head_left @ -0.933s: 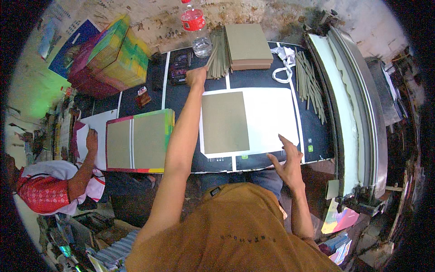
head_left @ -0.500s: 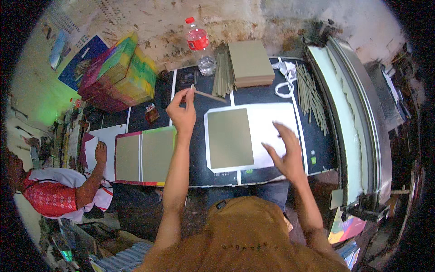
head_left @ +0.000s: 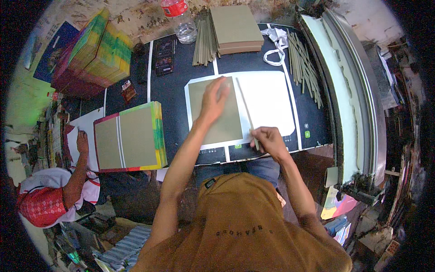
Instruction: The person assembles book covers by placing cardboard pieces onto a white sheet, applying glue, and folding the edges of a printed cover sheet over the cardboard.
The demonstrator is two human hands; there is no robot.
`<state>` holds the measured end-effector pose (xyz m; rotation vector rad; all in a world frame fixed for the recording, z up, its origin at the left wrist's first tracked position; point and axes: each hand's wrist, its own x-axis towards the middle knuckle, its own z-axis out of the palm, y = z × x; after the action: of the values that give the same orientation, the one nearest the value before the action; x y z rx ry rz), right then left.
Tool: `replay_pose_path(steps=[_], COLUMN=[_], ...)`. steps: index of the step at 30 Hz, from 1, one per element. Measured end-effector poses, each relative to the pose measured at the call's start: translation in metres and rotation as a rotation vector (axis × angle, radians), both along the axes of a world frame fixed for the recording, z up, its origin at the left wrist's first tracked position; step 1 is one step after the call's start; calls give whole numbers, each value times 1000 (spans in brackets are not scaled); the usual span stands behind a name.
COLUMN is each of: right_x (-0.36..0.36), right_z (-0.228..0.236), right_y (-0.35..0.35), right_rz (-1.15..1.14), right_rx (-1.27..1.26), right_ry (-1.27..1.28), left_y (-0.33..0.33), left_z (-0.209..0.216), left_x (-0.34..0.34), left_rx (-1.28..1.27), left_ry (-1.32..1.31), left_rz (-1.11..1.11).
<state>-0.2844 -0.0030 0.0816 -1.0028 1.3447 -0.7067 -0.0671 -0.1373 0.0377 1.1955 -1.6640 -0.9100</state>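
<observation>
A white paper sheet with clipped corners [head_left: 269,97] lies before me, and a grey-brown cardboard panel [head_left: 227,124] rests on its left half. My right hand [head_left: 269,139] pinches the lower end of a thin cardboard strip [head_left: 245,106], just right of the panel's edge. The strip slants over the sheet, its far end near the sheet's top edge; whether it lies fully flat I cannot tell. Over the panel is my left hand [head_left: 215,100], slightly blurred, its fingers stretched out and thumb apart, holding nothing.
Behind the sheet are a cardboard stack [head_left: 239,27], a strip bundle [head_left: 206,41], a plastic bottle [head_left: 183,28] and a white cloth strap [head_left: 276,41]. Loose strips [head_left: 303,68] lie right, beside a long metal-edged machine [head_left: 353,104]. Left are covered boards [head_left: 142,127] and a co-worker's hand [head_left: 82,141].
The strip has gone from my raised left hand to my right hand and now stands beside the panel. My left hand came down over the panel. The view has shifted.
</observation>
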Motion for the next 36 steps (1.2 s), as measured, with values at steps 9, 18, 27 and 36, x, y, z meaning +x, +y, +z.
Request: replay_pose_path(steps=[9,18,27,36], right_x=[17,23,15,-13], right_z=[-44,-49,-39,-26], right_y=[-37,-21,33,82], right_rz=[-14,-102,-157,-253], right_rx=[-30,31,131,-53], right_ry=[245,167,67,255], left_y=[21,20,19,18], left_z=[-34,-39,-42,-39], left_x=[-21,-23,-26,-26], left_rx=[-250,-272,-291,-288], left_ry=[-689,-783,-805,-830], left_rz=[-212,-176,-170,-193])
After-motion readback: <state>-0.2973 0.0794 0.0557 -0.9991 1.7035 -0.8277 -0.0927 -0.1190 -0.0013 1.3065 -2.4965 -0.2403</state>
